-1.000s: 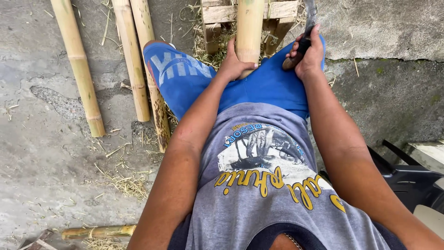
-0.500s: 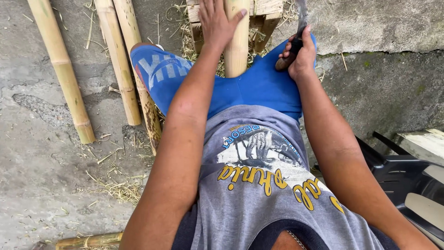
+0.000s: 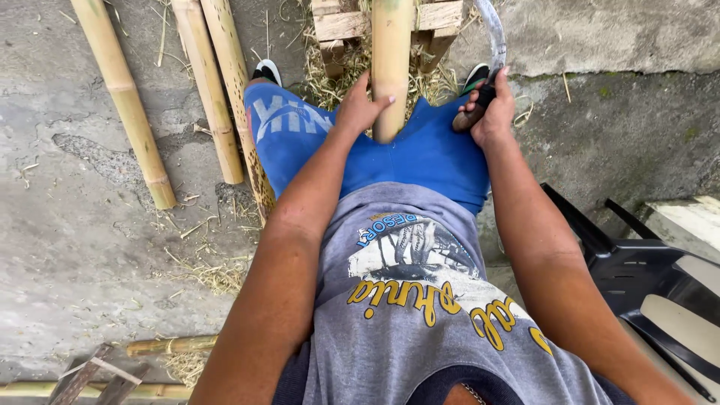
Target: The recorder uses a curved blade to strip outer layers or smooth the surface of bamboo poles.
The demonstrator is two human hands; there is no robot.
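We are holding a bamboo pole upright between our knees.

Our left hand is closing its grip around the pole's lower end, while our right hand is clenching a curved knife by its dark handle. The pole is looking pale yellow-green, smooth and jointed; we are judging it stiff, light and slick, best gripped near a joint.
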